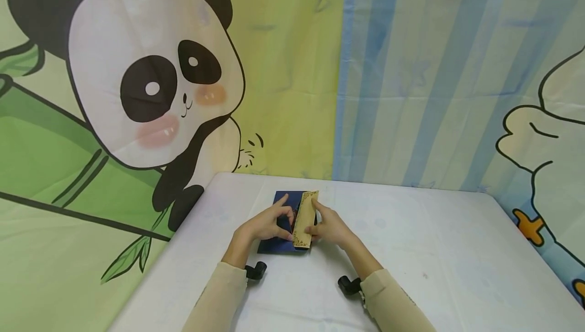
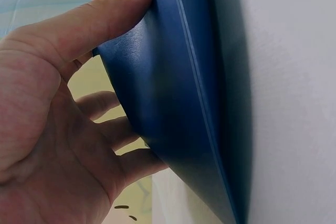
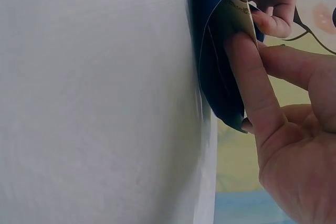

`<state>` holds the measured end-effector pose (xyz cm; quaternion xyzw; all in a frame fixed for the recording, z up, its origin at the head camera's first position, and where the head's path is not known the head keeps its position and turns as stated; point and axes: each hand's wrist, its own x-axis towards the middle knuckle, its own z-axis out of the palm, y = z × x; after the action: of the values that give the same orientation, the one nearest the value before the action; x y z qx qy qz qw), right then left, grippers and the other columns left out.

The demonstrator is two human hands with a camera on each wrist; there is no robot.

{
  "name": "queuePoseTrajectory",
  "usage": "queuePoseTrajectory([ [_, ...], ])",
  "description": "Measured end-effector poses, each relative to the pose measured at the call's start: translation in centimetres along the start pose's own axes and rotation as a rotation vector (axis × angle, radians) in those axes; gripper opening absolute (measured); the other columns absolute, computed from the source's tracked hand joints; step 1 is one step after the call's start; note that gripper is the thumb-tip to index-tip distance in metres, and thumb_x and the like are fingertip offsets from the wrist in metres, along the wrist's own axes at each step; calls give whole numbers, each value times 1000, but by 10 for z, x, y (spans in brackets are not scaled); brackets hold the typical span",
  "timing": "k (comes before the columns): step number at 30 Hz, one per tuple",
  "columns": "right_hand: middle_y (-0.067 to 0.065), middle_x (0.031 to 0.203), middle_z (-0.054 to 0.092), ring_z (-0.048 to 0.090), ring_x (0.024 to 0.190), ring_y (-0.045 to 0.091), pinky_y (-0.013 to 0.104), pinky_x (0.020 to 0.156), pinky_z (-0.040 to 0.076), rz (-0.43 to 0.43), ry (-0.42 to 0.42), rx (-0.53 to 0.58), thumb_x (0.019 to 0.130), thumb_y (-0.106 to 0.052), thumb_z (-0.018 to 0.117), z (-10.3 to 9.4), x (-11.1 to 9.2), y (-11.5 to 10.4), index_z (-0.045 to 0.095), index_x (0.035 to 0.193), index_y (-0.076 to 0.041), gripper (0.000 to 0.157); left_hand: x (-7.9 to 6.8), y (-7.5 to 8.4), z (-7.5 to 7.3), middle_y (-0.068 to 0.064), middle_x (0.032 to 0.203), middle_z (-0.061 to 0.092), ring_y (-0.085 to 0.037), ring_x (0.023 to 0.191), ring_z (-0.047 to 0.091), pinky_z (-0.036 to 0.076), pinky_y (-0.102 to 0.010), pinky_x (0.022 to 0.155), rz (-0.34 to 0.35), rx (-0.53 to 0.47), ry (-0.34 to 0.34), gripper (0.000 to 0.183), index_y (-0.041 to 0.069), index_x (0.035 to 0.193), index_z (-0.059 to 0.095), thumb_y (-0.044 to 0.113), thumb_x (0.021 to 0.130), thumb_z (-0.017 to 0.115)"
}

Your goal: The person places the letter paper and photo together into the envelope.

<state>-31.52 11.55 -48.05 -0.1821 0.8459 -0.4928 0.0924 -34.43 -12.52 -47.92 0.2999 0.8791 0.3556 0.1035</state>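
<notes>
A dark blue folder (image 1: 273, 245), made of thin stiff sheet, lies on the table with part of it raised. Along its right side stands a narrow cream card (image 1: 303, 223) with brown ornament at its ends. My left hand (image 1: 266, 223) pinches the folder and the card's left edge; in the left wrist view its thumb (image 2: 100, 22) presses the blue sheet (image 2: 152, 82), with other fingers behind. From the right, my right hand (image 1: 332, 224) pinches the cream card (image 3: 236, 17) between thumb and fingers. The folder's inside is mostly hidden.
A white-covered table (image 1: 420, 251) spreads around the folder. Behind it hangs a printed cloth with a panda (image 1: 155, 68) and blue stripes. Black wrist-worn devices (image 1: 349, 285) sit at both cuffs, close above the tabletop.
</notes>
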Motion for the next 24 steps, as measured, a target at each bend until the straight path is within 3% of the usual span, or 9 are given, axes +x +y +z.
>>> queuePoseTrajectory([
  [5, 8, 84, 70, 69, 66, 27, 39, 63, 54, 16, 2, -6, 87, -14, 71, 0, -2, -1, 13, 154, -8, 89, 0, 1, 0, -7, 162, 2, -37, 144, 16, 29, -59, 106, -3, 0, 0, 36, 27, 91, 57, 32, 70, 86],
  [12, 12, 88, 70, 70, 68, 30, 44, 65, 56, 0, -17, 38, 87, -13, 71, 2, -1, -2, 14, 153, -6, 88, 0, 1, -1, -9, 162, 2, -38, 143, 17, 28, -60, 106, 2, 0, -3, 36, 28, 91, 58, 33, 70, 86],
  [21, 17, 102, 68, 70, 70, 27, 38, 66, 56, 18, -7, 81, 84, -11, 74, 7, 3, -2, 13, 154, -8, 92, 1, 0, -1, -2, 161, 1, -37, 144, 17, 28, -59, 107, 9, 7, -3, 37, 25, 93, 59, 36, 69, 85],
  [24, 19, 114, 64, 70, 71, 25, 37, 65, 56, 6, 5, 89, 82, -6, 74, 7, 3, -2, 13, 154, -8, 94, 1, 0, -1, -2, 161, 1, -36, 144, 17, 27, -58, 108, 7, 1, -5, 37, 24, 93, 59, 34, 69, 86],
])
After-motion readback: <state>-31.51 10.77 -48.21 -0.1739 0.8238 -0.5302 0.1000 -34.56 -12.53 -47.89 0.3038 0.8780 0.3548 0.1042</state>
